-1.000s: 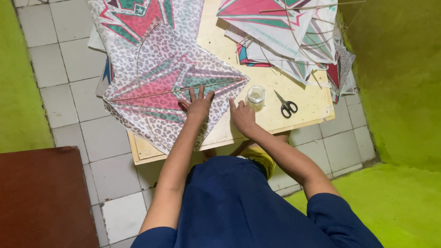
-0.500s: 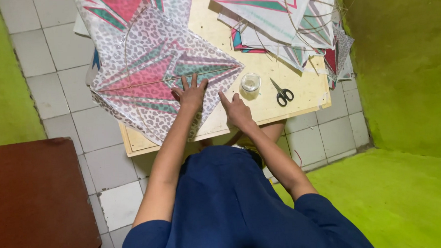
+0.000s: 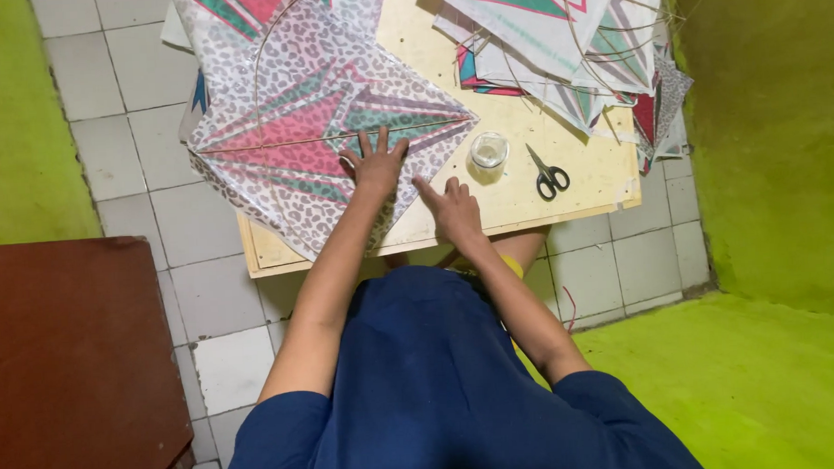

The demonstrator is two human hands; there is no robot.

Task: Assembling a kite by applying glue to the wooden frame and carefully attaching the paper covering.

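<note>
A paper kite (image 3: 290,127) with a spotted pattern and pink and green star shapes lies flat on a low wooden board (image 3: 518,188). My left hand (image 3: 375,163) rests flat on the kite with fingers spread, near its right corner. My right hand (image 3: 451,208) presses the kite's lower right edge against the board, fingers apart and pointing left. A thin stick runs across the kite under my left hand.
A small clear round container (image 3: 488,151) and black-handled scissors (image 3: 547,174) lie on the board right of my hands. A pile of more kites (image 3: 568,40) covers the board's far right. A dark red-brown table (image 3: 66,362) stands at the left. Green walls flank the tiled floor.
My right hand has slid a little left along the kite's lower edge. My left hand stays pressed on the kite. The view has shifted slightly.
</note>
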